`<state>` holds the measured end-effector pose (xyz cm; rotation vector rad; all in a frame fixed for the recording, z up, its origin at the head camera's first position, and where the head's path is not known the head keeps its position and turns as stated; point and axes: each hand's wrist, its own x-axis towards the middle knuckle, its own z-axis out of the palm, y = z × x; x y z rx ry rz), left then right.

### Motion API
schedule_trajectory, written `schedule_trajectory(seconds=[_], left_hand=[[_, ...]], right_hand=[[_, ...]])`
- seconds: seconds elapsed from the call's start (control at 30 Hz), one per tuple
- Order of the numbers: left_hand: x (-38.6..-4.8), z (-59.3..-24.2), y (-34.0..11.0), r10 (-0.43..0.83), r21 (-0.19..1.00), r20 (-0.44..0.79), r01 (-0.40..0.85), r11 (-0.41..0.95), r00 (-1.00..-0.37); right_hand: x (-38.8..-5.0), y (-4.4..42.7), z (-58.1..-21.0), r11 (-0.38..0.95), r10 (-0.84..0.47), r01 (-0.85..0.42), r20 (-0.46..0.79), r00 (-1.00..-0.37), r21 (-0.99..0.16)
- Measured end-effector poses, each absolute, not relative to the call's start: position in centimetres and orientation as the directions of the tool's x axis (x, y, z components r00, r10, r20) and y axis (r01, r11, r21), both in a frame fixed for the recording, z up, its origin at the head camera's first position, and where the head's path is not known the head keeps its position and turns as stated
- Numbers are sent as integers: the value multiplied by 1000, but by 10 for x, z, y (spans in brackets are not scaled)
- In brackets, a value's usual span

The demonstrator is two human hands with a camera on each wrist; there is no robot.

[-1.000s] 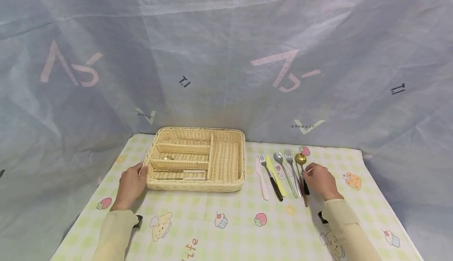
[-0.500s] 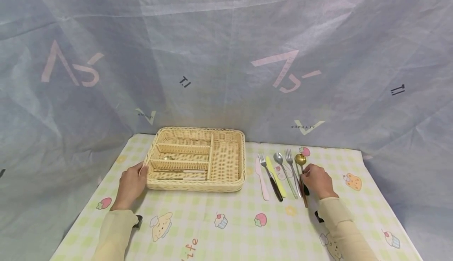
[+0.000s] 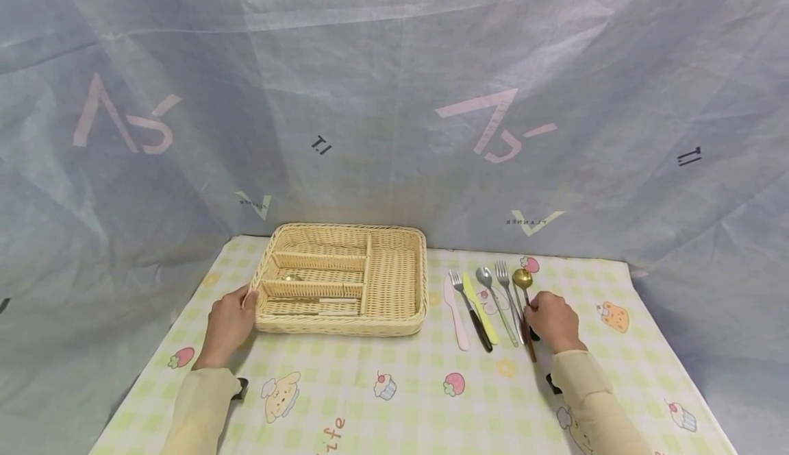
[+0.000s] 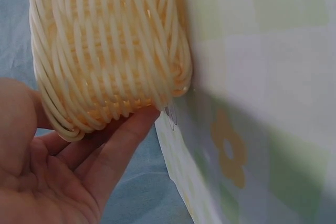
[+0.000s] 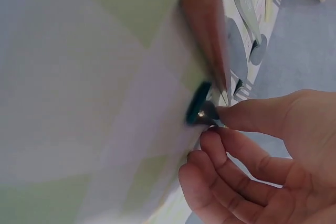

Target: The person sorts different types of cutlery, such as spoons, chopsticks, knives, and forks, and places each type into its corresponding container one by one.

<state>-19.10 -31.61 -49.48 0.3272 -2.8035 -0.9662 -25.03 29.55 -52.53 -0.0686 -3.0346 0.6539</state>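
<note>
– Right hand (image 3: 555, 318) had slid a touch left and nearer to the person since a second before, fingertips travelling down along the cutlery. Left hand (image 3: 229, 325) hadn't budged. That's all the motion I caught from my remote seat.

– ok, and what did each grip have? I only skimmed the feeds.

– Right one looked clamped: thumb and fingertip together on the stem of the gold spoon (image 3: 522, 277), far right of the row, bowl pointing away from the person. I couldn't tell if any of it was off the cloth. A brown handle (image 3: 533, 355) lay just beside those fingers, but I couldn't see which utensil it belonged to.

– And the left?

– Hanging on to the near left corner of the wicker basket (image 3: 394, 277), fingers curled under the edge in the wrist view. It sat on the checked tabletop (image 3: 357, 407), left of the cutlery. I saw a couple of white handles (image 3: 337, 313) in its nearest small compartment and something gold (image 3: 292, 277) in the middle one.

– Rest of the row?

– Left to right I had a pink knife (image 3: 457, 314), a black-handled fork (image 3: 479, 325), a yellow knife (image 3: 483, 310), a silver spoon (image 3: 485, 277) and a silver fork (image 3: 511, 301), all close together, handles toward the person.
</note>
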Motion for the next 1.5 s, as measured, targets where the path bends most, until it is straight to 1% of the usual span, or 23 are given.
schedule_trajectory(seconds=[0.33, 0.53, 0.93, 1.23, 1.5], left_hand=[[-190, -495, -315, -248, 614, 97, -138, 777, -964], [-190, -493, -314, -259, 616, 76, -159, 772, -963], [-192, -494, -315, -260, 614, 47, -177, 769, -965], [-192, -493, -315, -263, 615, 48, -179, 768, -964], [-191, -493, -315, -246, 611, 66, -155, 776, -967]], right_hand=[[-244, 299, -524, 907, 78, 63, 19, -997, -416], [-239, 302, -522, 907, 91, 71, 29, -995, -415], [-233, 306, -522, 916, 82, 85, -24, -996, -393], [-222, 309, -522, 914, 62, 71, -34, -997, -400], [-213, 312, -523, 912, 65, 79, -48, -997, -404]])
